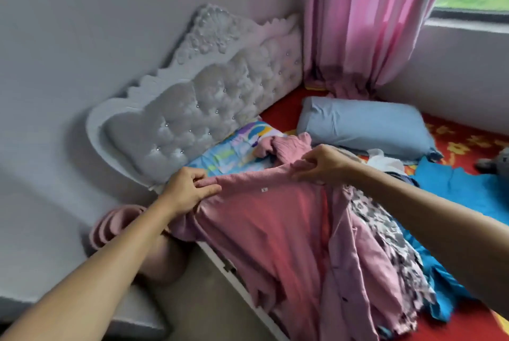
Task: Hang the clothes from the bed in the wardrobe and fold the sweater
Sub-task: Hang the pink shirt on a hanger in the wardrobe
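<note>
A pink knitted sweater (264, 227) hangs spread out over the near edge of the bed (465, 142), its neckline stretched between my hands. My left hand (187, 189) pinches the left end of the neckline. My right hand (322, 164) pinches the right end, a little higher. One sleeve (278, 145) lies bunched behind the neckline. Under the sweater lie a lilac garment (358, 266), a black-and-white patterned garment (385, 222) and a blue garment (457, 189). The wardrobe is out of view.
A tufted white headboard (198, 103) stands to the left. A blue pillow (363, 125) and a colourful pillow (234, 150) lie at the head of the bed. Pink curtains (366, 18) hang by the window. A pink rolled object (115, 222) lies on the floor beside the bed.
</note>
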`<state>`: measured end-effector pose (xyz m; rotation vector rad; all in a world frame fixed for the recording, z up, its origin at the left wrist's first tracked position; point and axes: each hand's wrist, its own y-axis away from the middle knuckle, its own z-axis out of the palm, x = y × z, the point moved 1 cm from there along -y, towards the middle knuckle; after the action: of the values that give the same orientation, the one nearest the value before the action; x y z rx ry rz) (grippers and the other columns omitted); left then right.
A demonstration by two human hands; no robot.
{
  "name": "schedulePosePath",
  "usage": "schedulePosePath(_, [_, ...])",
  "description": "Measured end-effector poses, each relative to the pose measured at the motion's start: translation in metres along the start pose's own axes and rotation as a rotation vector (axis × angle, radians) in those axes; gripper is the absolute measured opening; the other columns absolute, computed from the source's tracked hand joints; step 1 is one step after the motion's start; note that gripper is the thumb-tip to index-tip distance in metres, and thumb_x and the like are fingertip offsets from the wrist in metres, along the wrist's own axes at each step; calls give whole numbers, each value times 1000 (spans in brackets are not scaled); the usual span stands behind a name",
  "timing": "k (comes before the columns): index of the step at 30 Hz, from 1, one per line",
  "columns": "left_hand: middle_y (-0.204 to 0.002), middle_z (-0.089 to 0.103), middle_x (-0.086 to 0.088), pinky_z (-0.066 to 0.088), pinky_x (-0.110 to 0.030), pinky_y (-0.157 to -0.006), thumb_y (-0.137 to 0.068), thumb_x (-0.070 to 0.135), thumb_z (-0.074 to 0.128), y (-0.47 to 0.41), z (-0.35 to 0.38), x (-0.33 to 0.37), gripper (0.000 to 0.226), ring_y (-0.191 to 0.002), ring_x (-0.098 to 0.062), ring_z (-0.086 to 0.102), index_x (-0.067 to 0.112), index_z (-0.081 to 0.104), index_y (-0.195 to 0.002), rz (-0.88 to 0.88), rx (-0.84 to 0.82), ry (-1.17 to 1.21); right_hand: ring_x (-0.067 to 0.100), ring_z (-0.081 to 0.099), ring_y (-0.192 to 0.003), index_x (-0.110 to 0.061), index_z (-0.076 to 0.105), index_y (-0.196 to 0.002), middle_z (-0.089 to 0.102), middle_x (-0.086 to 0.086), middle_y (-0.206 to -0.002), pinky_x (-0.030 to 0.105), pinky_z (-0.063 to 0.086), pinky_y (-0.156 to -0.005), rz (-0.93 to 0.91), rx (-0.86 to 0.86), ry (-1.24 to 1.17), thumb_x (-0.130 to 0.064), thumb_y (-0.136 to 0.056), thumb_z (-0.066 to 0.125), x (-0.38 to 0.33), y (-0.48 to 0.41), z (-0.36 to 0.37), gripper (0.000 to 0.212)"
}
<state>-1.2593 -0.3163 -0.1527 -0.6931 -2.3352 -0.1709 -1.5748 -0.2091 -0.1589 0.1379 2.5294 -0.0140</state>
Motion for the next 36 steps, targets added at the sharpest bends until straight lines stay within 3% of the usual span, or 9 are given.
schedulePosePath(3, [-54,38,1,29,-31,-55,-76,15,78,64,-55,-33,35,-53,-13,33,10,48,-60,-71,126,-72,6,32,-52,-17,38,-53,34,-9,-53,27,30,-55,-149,-21,24,-44,-75,79,-80,-17,33,54])
schedulePosePath(7, [-52,36,1,32,-34,-53,-79,7,67,165,-123,-76,35,-52,-15,32,9,38,-60,-120,358,-162,3,33,-42,-17,36,-53,33,-10,-47,20,29,-46,-314,-45,-53,-34,-78,79,-194,-10,86,53])
schedulePosePath(10, [-55,27,3,23,-25,-48,-80,0,60,240,-175,-99,41,-50,-8,23,16,28,-60,-149,527,-60,4,30,-44,-17,36,-55,32,-9,-51,20,28,-47,-431,-81,-82,-29,-79,78,-279,7,122,50])
schedulePosePath(13, [-58,29,1,26,-29,-53,-85,2,60,312,-229,-118,39,-52,-6,26,16,30,-63,-207,635,80,7,28,-47,-16,35,-56,31,-7,-50,25,26,-48,-542,-71,-106,-27,-79,76,-365,23,151,49])
schedulePosePath(16, [-62,40,1,34,-20,-55,-85,10,68,379,-279,-133,30,-54,-2,36,2,42,-72,-261,634,78,10,28,-50,-13,37,-56,32,-4,-51,25,27,-47,-598,-29,-99,-30,-78,75,-440,31,178,46])
schedulePosePath(20, [-80,66,1,47,-22,-71,-69,34,85,448,-332,-154,35,-73,-4,58,11,65,-86,-347,490,75,15,33,-52,-11,41,-56,37,-4,-50,28,31,-49,-661,-42,-71,-32,-78,74,-527,34,214,45])
schedulePosePath(25, [-45,39,10,32,-22,-49,-79,24,77,498,-376,-194,48,-47,-4,38,19,39,-50,-441,774,-238,10,35,-49,-14,41,-55,41,-5,-50,27,35,-50,-803,-68,-15,-36,-81,71,-610,38,263,45])
schedulePosePath(30, [-60,53,-4,44,-43,-60,-90,25,63,514,-431,-225,26,-65,-30,52,14,51,-70,-498,974,-486,9,42,-52,-17,43,-58,48,-9,-56,27,39,-51,-888,-109,-58,-33,-83,67,-681,20,318,38])
schedulePosePath(36, [-76,64,-10,49,-45,-65,-93,24,57,506,-507,-262,13,-75,-33,59,11,60,-89,-465,996,-629,26,55,-72,-22,40,-59,55,-4,-69,38,47,-68,-946,-263,65,-35,-83,66,-762,-25,366,38])
